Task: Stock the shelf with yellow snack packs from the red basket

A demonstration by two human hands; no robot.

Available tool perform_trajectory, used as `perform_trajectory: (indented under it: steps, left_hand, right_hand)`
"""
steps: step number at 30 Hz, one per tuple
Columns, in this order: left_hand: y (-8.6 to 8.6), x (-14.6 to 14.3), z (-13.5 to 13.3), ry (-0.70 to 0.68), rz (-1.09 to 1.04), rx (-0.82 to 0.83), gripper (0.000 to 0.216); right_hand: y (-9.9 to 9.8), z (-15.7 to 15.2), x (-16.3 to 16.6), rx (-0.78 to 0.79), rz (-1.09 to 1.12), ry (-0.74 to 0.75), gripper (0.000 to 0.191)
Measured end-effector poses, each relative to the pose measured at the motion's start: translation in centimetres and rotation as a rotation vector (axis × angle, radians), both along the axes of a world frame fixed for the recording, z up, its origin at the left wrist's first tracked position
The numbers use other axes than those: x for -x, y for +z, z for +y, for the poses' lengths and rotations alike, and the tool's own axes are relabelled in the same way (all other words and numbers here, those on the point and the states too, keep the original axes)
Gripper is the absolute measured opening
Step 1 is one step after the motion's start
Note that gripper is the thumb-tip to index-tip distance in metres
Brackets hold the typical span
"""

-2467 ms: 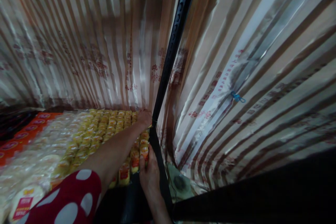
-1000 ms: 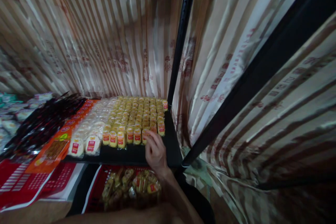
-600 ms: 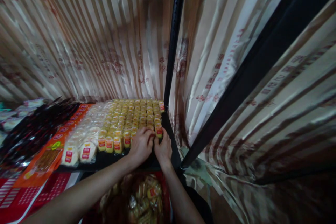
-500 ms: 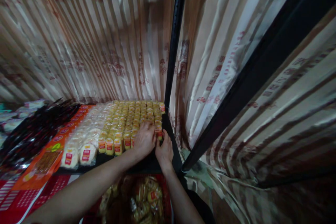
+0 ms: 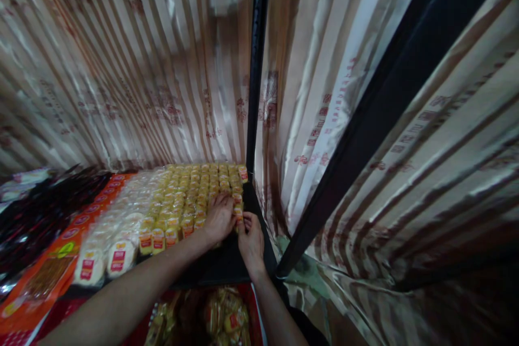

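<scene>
Yellow wrapped snacks [image 5: 188, 197] stand in close rows on a black shelf [image 5: 211, 267], to the right of round white packets [image 5: 121, 257]. The left hand [image 5: 221, 219] is partly curled over the near end of the right-hand rows, its fingers touching the snacks; whether it grips one cannot be told. Just beside it, the right hand [image 5: 251, 240] is half closed, thumb and forefinger at the front of the rightmost row, their hold unclear. Below, a red basket [image 5: 254, 311] contains more yellow packets [image 5: 233, 321].

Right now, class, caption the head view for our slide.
Left hand and right hand at rows of yellow packets on a black shelf.
</scene>
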State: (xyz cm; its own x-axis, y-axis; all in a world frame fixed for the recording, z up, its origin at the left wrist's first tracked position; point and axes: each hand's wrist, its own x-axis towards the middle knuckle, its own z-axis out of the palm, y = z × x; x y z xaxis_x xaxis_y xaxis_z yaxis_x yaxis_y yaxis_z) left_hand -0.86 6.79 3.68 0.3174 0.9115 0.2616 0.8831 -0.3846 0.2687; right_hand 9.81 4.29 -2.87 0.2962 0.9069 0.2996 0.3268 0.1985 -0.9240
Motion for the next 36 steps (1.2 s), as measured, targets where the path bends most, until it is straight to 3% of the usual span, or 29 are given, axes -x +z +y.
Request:
perform_trajectory:
  steps: [4, 8, 13, 16, 24, 28, 33, 36]
  left_hand:
    - [1.0, 0.3, 0.3, 0.011, -0.133, 0.027, 0.017]
    - [2.3, 0.7, 1.2, -0.01, -0.264, 0.055, 0.025]
    - [4.0, 1.3, 4.4, 0.116, -0.562, 0.136, 0.032]
    - [4.8, 1.2, 7.1, 0.15, -0.624, 0.123, 0.032]
    - [4.7, -2.5, 12.2, 0.129, -0.454, -0.016, 0.03]
    - [3.9, -3.7, 13.3, 0.107, -0.33, -0.004, 0.033]
    - [3.1, -4.0, 13.9, -0.027, -0.076, 0.005, 0.037]
    - [2.7, -4.1, 14.2, -0.023, 0.027, 0.052, 0.041]
  right_hand:
    - [0.3, 0.3, -0.1, 0.03, 0.062, -0.032, 0.027]
    - [-0.2, 0.9, 0.1, 0.031, 0.03, -0.089, 0.043]
    - [-1.5, 1.6, 0.7, 0.026, -0.11, -0.026, 0.052]
    - [-1.9, 2.0, 0.8, 0.025, -0.145, 0.013, 0.053]
    - [-2.5, 2.1, 1.0, -0.056, -0.207, -0.02, 0.053]
    - [-2.8, 2.1, 1.0, -0.089, -0.216, -0.028, 0.054]
    - [-3.0, 2.1, 0.7, -0.103, -0.174, -0.012, 0.054]
    - [-3.0, 2.1, 0.7, -0.116, -0.156, -0.012, 0.054]
